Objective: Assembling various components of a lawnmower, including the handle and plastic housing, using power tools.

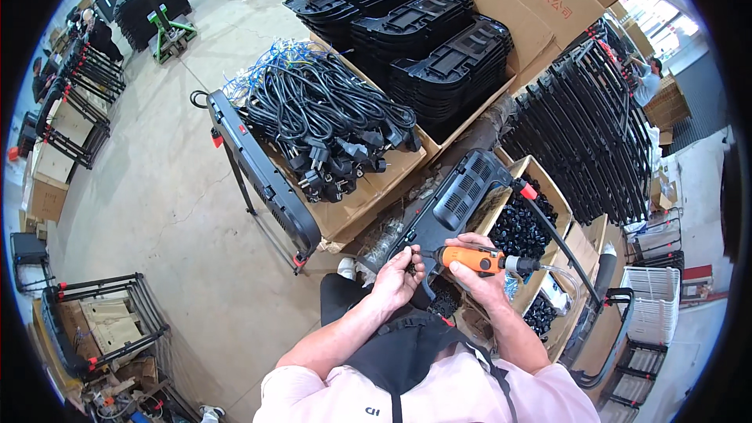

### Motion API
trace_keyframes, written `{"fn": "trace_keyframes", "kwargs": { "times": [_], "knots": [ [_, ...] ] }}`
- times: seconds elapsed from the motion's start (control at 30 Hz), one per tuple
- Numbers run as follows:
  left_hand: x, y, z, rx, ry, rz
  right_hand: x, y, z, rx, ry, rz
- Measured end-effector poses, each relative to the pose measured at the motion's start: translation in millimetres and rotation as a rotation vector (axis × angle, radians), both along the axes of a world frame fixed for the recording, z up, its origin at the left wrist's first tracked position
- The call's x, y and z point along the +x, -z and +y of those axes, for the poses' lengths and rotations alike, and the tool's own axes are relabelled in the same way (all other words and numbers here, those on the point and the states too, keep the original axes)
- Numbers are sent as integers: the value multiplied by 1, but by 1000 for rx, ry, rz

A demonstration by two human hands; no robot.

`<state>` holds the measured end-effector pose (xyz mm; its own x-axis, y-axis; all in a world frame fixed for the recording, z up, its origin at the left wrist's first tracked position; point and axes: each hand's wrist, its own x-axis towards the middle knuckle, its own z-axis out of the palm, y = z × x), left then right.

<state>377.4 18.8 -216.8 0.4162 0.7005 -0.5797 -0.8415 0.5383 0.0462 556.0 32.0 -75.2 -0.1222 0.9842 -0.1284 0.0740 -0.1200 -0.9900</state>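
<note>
An orange and black pneumatic screwdriver (479, 260) lies nearly level in my right hand (479, 282), whose fingers wrap round its body. A hose runs from its rear end. Its front end points left, toward my left hand (399, 276). The fingers of my left hand are pinched together beside that tip; whatever they hold is too small to make out. Just beyond both hands sits a long black plastic housing (460, 197) with a vented, raised part and red-ended legs.
Ahead, a carton (345, 227) bears a heap of black power cords (321, 110). Behind it, stacked black plastic covers (450, 66) fill another box. A second long housing (262, 168) stands at left. Bins of small black parts (521, 223) and racks of black frames (580, 133) are at right.
</note>
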Motion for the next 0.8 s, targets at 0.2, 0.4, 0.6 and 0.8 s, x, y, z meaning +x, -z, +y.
{"fn": "trace_keyframes", "kwargs": {
  "times": [0.2,0.4,0.6,0.8],
  "knots": [
    [0,-8,-3,-12,12,-60,-3,10,-4,19,9,-3],
    [2,-1,4,16,-8,-40,-17,19,2,66,5,-91],
    [6,3,8,-1,-21,-7,-24,18,12,94,-81,-174],
    [9,2,9,25,16,49,-38,8,26,84,-147,-301]
  ]
}}
